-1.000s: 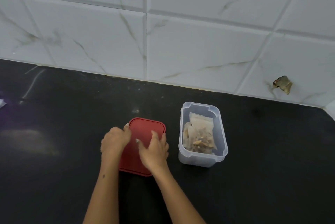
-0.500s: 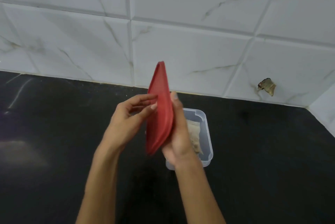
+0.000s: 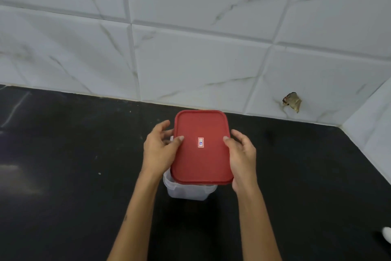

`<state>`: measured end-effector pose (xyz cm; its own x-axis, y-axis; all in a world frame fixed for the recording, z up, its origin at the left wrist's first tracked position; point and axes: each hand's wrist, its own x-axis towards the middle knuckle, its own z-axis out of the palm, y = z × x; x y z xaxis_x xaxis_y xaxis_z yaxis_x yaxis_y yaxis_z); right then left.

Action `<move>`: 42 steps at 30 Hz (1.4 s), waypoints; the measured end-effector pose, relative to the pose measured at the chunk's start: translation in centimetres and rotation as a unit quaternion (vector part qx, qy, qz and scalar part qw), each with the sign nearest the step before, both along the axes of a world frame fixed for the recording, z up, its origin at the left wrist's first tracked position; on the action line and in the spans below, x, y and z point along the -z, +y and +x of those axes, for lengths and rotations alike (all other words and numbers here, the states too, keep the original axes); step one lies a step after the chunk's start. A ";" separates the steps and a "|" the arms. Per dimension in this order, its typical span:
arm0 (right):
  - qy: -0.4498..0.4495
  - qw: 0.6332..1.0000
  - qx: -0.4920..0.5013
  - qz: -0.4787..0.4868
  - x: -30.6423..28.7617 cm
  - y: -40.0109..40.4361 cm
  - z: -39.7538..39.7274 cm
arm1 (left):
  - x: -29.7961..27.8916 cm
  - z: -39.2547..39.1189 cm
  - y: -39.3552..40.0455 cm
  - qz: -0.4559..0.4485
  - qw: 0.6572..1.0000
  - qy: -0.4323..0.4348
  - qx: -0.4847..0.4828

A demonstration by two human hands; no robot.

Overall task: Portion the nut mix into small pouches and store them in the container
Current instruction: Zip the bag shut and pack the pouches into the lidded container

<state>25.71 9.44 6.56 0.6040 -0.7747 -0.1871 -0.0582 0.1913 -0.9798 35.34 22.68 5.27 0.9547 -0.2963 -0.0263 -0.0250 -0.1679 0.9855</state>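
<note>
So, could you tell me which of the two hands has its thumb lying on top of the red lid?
Both do: the left hand and the right hand each lay a thumb on the red lid, so that doesn't set either apart.

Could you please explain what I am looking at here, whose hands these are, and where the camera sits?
There is no machine: a person wears a camera on the head, looking forward and down at their own two bare hands. The left hand and right hand each grip a side edge of a red lid, holding it over a clear plastic container that stands on a black countertop. The lid hides what is inside. Behind is a white marbled tile wall.
</note>
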 end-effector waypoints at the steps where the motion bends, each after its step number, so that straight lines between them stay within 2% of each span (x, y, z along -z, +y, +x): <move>1: 0.004 1.000 0.003 -0.011 0.8 -0.3 -0.1 | 0.3 -0.3 -0.4 0.011 1.000 -0.015 -0.005; 3: 0.013 1.000 -0.002 -0.021 2.2 -0.7 -0.2 | 0.9 -0.8 -0.8 0.034 0.998 -0.040 -0.019; 9: 0.029 0.999 0.011 0.018 4.6 -0.5 0.3 | 1.9 -1.1 -1.4 0.086 0.994 -0.056 -0.046; 12: 0.033 0.999 0.016 0.004 5.0 0.0 0.7 | 2.4 -0.7 -1.3 0.110 0.991 -0.054 -0.061; 18: 0.089 0.989 0.001 -0.118 5.1 0.8 1.3 | 3.1 -0.3 -0.9 0.105 0.991 -0.023 -0.083; 23: 0.166 0.955 -0.025 -0.243 4.8 1.3 1.4 | 3.6 0.1 -1.0 0.097 0.989 -0.023 -0.108; 31: 0.228 0.921 -0.039 -0.314 4.4 1.6 1.7 | 3.9 0.5 -1.5 0.117 0.989 -0.038 -0.083; 35: 0.230 0.918 -0.049 -0.319 4.3 1.4 1.5 | 4.0 0.5 -1.4 0.107 0.991 -0.042 -0.071; 39: 0.228 0.922 -0.036 -0.310 4.3 1.4 1.7 | 4.1 0.4 -1.8 0.144 0.985 -0.087 -0.045; 42: 0.231 0.931 -0.051 -0.278 4.3 1.1 1.6 | 4.3 0.6 -1.4 0.136 0.988 -0.071 -0.023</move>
